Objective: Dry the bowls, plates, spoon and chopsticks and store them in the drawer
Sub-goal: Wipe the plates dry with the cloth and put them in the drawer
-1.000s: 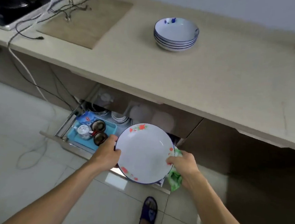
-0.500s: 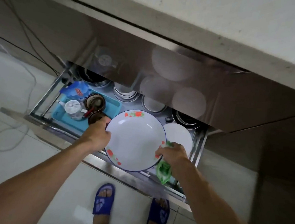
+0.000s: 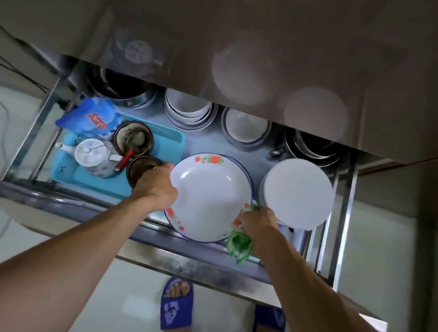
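A white plate (image 3: 210, 196) with red flowers and a blue rim is low inside the open drawer (image 3: 194, 266), over another plate of the same kind whose rim shows at the back. My left hand (image 3: 156, 187) grips its left edge. My right hand (image 3: 256, 222) holds its right edge together with a green and white cloth (image 3: 240, 242). A stack of plain white plates (image 3: 298, 193) sits just to the right in the drawer.
White bowl stacks (image 3: 188, 108), (image 3: 246, 126) and metal pots (image 3: 122, 87), (image 3: 311, 144) stand at the drawer's back. A blue tray (image 3: 101, 182) on the left holds a white teapot (image 3: 93, 154), dark cups (image 3: 133, 137) and a blue bag (image 3: 90, 116). The cabinet front overhangs above.
The view has dropped from the counter to the drawer. Both hands have lowered the flowered plate into the drawer, down onto the plate beneath.
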`<state>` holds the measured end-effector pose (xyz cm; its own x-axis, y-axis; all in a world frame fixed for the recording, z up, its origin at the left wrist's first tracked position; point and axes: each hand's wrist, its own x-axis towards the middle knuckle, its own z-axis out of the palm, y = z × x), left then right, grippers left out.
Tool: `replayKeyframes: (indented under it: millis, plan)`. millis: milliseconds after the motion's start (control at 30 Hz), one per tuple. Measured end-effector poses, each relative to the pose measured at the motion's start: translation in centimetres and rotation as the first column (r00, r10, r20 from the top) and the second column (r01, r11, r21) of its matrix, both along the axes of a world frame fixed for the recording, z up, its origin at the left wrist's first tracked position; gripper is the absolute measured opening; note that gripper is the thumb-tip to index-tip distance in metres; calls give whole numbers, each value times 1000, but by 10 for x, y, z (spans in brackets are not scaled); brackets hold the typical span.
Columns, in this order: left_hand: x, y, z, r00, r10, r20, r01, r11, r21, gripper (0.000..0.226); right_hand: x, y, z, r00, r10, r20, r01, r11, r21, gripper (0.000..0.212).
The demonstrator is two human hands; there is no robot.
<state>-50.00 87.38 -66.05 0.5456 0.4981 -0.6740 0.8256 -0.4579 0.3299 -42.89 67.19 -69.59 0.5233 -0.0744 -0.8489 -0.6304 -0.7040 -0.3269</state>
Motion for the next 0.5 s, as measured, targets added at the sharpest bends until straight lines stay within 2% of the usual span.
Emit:
replayKeyframes:
  millis: [100, 267, 400, 500]
  plan:
    - [2, 2, -17, 999, -33, 26, 32, 999, 26, 52, -2, 8, -18, 1000, 8, 16, -7, 996, -92, 42]
    - [11, 3, -41, 994, -112, 21, 111, 993, 47, 60, -2, 9, -39, 996, -84, 16, 85, 984, -156, 35]
    - [19, 2, -57, 982, -182, 50, 177, 980, 95, 48, -6, 8, -66, 984, -175, -23, 170, 976, -139, 32]
    - [28, -2, -63, 972, -228, 57, 216, 962, 168, 48, -5, 11, -67, 980, -196, -14, 192, 969, -154, 29]
